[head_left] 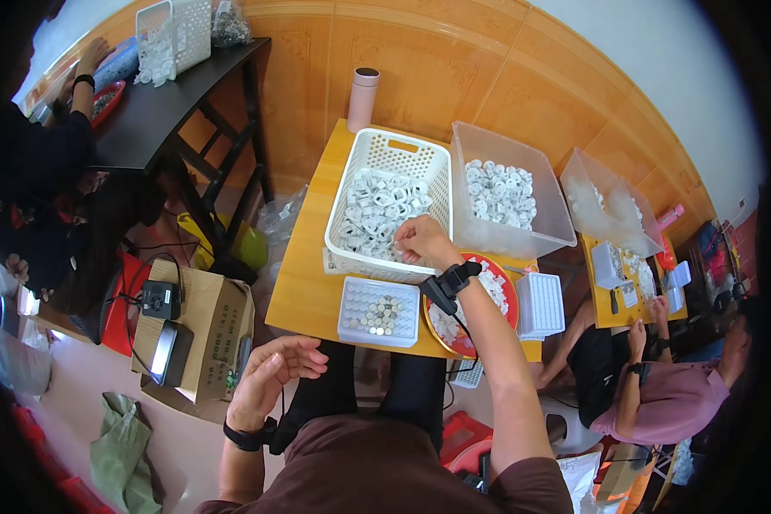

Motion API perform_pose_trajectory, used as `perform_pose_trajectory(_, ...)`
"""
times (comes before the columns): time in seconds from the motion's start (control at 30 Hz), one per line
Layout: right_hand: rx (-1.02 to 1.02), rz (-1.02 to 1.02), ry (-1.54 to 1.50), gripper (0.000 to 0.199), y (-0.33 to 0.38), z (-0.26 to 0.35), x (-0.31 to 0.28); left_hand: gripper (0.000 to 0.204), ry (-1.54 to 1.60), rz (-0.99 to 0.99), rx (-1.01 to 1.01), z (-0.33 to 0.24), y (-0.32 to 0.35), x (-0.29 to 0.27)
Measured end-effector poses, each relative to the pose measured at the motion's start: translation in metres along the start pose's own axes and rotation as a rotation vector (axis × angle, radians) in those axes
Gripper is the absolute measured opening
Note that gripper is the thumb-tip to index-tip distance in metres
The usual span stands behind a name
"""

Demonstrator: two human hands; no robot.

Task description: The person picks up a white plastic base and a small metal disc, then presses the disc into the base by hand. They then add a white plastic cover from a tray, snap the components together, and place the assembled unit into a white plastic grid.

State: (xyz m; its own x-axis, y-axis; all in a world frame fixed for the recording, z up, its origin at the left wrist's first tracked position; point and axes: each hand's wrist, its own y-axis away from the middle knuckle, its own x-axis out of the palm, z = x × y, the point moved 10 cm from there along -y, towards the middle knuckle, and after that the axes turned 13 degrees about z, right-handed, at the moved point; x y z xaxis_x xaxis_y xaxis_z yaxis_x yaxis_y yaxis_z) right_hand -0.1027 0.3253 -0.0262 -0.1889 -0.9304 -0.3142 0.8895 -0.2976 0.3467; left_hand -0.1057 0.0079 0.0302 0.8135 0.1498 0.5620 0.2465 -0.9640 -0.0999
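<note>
The person wears a dark maroon short-sleeved top, dark trousers, a black band on the left wrist, and a black cabled device strapped to the right wrist.

A white perforated plastic basket with a matt look is seen, filled with small white glossy plastic rings. A clear, smooth plastic tub is set beside it. A yellow wooden table with a smooth, faintly shiny top is shown. Dull metal cylinders are held in a white plastic grid tray. A brown matt cardboard box is visible.
</note>
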Motion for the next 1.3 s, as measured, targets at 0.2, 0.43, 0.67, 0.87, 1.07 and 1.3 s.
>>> perform_pose_trajectory(0.2, -0.136, 0.008, -0.237, 0.01, 0.01, 0.011, -0.007, 0.045, 0.017, -0.047, -0.01, 0.011, 0.001, -0.005)
perform_pose_trajectory(0.43, -0.162, -0.02, -0.276, 0.015, 0.059, 0.046, -0.002, 0.04, -0.037, -0.094, -0.055, 0.021, -0.012, -0.002)
perform_pose_trajectory(0.67, -0.519, -0.282, 0.003, 0.024, 0.164, 0.086, 0.059, 0.037, 0.063, -0.124, -0.143, 0.042, -0.042, 0.02)
perform_pose_trajectory(0.87, -0.751, -0.45, 0.59, 0.031, 0.215, 0.108, 0.118, 0.03, 0.245, -0.043, -0.137, 0.067, -0.061, 0.042)
perform_pose_trajectory(1.07, -0.598, -0.472, 0.226, 0.035, 0.221, 0.088, 0.095, 0.03, 0.41, -0.035, -0.141, 0.077, -0.06, 0.043)
perform_pose_trajectory(1.3, -0.505, -0.411, 0.071, 0.038, 0.218, 0.065, 0.088, 0.024, 0.467, 0.098, -0.177, 0.085, -0.064, 0.049)
